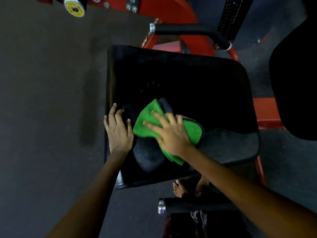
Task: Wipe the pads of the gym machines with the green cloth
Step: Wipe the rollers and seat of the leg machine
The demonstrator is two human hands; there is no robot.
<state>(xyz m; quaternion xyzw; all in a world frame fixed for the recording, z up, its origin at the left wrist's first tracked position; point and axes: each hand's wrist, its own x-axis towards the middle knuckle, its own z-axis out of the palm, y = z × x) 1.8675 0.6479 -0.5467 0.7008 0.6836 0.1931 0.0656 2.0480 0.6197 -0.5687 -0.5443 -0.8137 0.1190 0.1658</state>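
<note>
Flat-fingered, right hand presses soft, bunching green cloth on black pad; left hand, nine o'clock, rests open.

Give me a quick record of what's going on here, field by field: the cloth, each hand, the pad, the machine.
cloth: green microfibre cloth, bunched, lying on the pad
right hand: right hand pressing flat on the cloth, fingers spread
left hand: left hand resting on the pad's left edge, fingers loosely bent, holding nothing
pad: large black vinyl seat pad, glossy
machine: red steel frame with black foam-covered handle behind the pad
</note>
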